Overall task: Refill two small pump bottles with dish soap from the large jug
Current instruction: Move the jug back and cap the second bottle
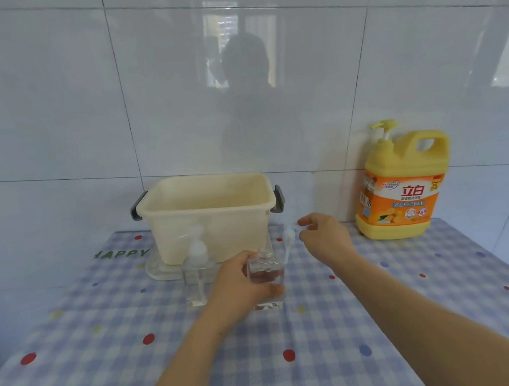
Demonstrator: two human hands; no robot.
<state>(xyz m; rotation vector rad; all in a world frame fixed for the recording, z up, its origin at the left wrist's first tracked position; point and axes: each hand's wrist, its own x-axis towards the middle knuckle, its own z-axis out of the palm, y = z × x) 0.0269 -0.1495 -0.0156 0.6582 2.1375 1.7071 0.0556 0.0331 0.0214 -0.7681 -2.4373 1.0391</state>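
Observation:
My left hand (239, 284) grips a small clear bottle (265, 275) that stands upright on the checked tablecloth with its neck uncapped. Its white pump head (288, 242) lies on the cloth just right of the bottle. Above and right of that pump hovers my right hand (323, 232), fingers loosely spread and holding nothing. A second clear bottle (196, 275) with its white pump fitted stands to the left. The large yellow dish soap jug (403, 186), orange label and pump on top, stands at the back right by the wall.
A cream plastic tub (207, 212) with dark side handles sits on a clear lid (156, 270) behind the bottles. The blue checked tablecloth (299, 349) with coloured dots covers the table. White tiled wall (71, 87) runs close behind.

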